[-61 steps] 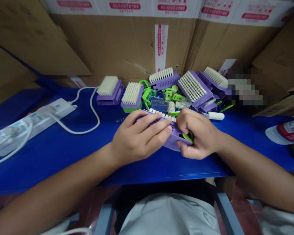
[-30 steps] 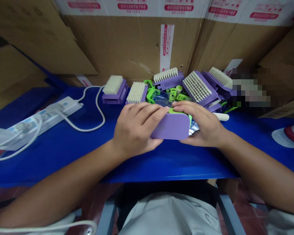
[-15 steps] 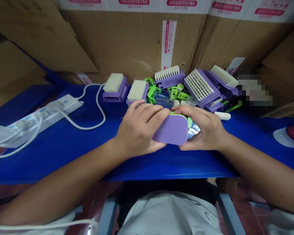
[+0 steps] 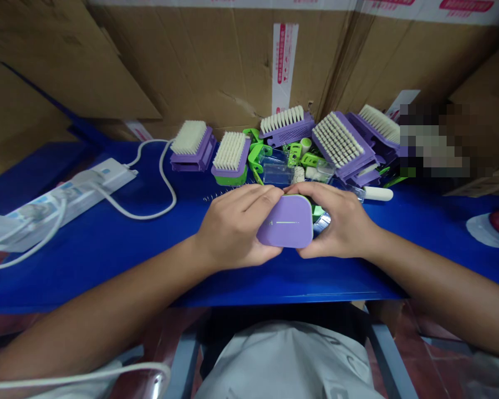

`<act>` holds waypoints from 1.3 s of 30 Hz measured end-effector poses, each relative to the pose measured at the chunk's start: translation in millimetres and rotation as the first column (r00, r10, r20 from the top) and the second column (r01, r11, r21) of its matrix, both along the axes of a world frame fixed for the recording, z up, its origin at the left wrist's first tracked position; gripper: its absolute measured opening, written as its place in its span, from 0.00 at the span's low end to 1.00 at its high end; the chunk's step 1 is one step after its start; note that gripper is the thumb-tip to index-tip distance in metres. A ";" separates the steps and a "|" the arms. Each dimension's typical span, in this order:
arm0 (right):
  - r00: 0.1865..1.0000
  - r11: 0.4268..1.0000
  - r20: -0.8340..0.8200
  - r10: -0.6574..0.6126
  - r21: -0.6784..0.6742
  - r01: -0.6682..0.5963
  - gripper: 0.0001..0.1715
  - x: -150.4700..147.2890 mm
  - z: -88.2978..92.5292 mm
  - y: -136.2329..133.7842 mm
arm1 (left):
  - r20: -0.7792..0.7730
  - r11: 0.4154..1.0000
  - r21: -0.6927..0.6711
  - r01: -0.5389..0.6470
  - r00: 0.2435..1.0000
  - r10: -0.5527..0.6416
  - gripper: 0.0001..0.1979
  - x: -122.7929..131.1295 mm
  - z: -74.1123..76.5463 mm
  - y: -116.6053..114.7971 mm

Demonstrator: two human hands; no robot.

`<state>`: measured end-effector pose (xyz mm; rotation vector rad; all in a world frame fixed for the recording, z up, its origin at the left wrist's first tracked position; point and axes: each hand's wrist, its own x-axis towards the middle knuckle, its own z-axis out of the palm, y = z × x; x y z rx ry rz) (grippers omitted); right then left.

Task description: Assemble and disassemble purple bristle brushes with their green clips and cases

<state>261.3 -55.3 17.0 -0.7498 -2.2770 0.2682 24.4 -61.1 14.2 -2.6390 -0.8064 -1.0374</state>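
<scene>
If the grip slips: the rounded lilac plastic piece (image 4: 285, 223), probably a brush body though no bristles show, could drop onto the shiny clear packet (image 4: 322, 223) just beside it, or knock into the heap of parts (image 4: 293, 160) close behind, and loose items could then slide across the smooth surface.
Piece's place: held just above the blue worktop (image 4: 108, 271), centre of the frame, flat face up toward the head camera, a thin pale line across that face.
Left hand (image 4: 235, 227): fingers (image 4: 261, 198) curve over the piece's left and upper edge, thumb hidden.
Right hand (image 4: 336, 221): wraps the right edge, fingertips reaching along the top.
Between the hands: together and clamped on the piece from both sides, fingertips almost meeting above it.
Heap, upper middle: white-bristled lilac brushes (image 4: 339, 138), clear plastic boxes (image 4: 278, 174), bright green clips (image 4: 258, 156) and a white tube (image 4: 378, 193).
Left of frame: a white power strip (image 4: 70, 194) with its white cable (image 4: 162, 183).
Behind everything: taped cardboard cartons (image 4: 191, 66); a blurred patch hides the far right of the heap.
</scene>
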 end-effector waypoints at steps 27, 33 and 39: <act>0.997 0.992 0.021 -0.071 -0.099 0.073 0.39 -3.4 -6.1 3.3 | -0.106 0.934 -0.346 -0.089 0.993 0.056 0.33 -3.3 2.4 5.4; 1.000 0.999 0.014 -0.018 -0.048 0.019 0.45 -4.9 -8.2 0.8 | -0.023 0.981 -0.196 -0.013 1.000 0.009 0.30 1.2 -3.4 0.3; 0.995 0.937 -0.073 -0.075 -0.346 0.046 0.36 -7.4 2.0 2.2 | -0.048 0.878 -0.474 -0.064 0.998 0.047 0.43 -1.3 9.8 2.5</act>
